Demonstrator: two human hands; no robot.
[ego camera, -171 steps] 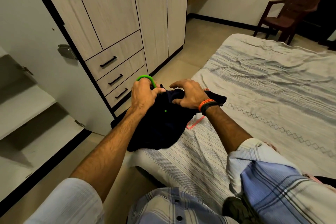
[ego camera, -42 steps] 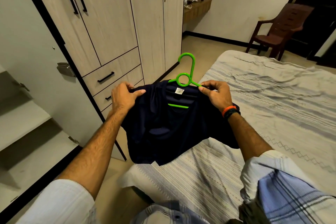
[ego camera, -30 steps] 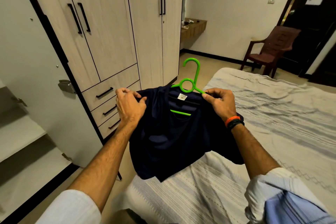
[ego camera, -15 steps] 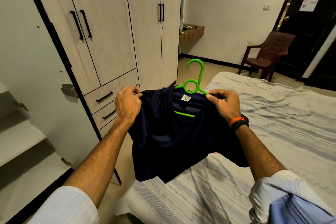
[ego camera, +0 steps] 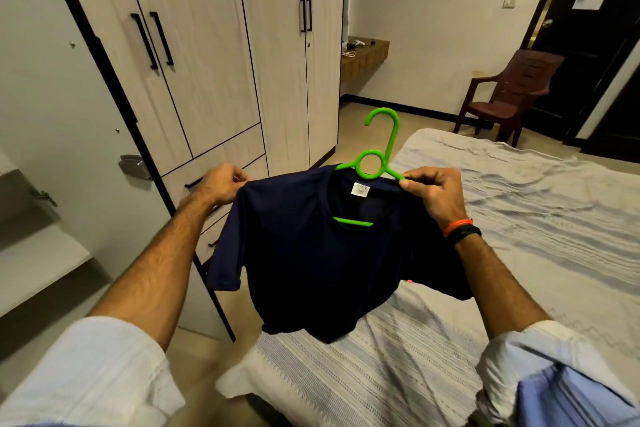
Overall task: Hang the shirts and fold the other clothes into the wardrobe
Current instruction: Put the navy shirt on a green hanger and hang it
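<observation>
- The shirt point(ego camera: 322, 253), dark navy, hangs on a green hanger point(ego camera: 375, 163) and is held up in the air over the near corner of the bed point(ego camera: 519, 236).
- The left hand point(ego camera: 221, 184) pinches the shirt's left shoulder; its fingers are curled onto the cloth.
- The right hand point(ego camera: 434, 192) pinches the right shoulder where the hanger's arm comes out of the collar, thumb and forefinger closed on it.
- The hanger's hook points up, and its lower bar shows through the neck opening below a white size tag point(ego camera: 360, 189).
- The shirt's hem droops to the bed's edge.
- The wardrobe point(ego camera: 207, 62) stands behind to the left, its wood-grain doors closed; a white door point(ego camera: 62, 114) at far left stands open beside bare shelves point(ego camera: 31, 253).
- A brown chair point(ego camera: 509, 94) stands by the far wall.
</observation>
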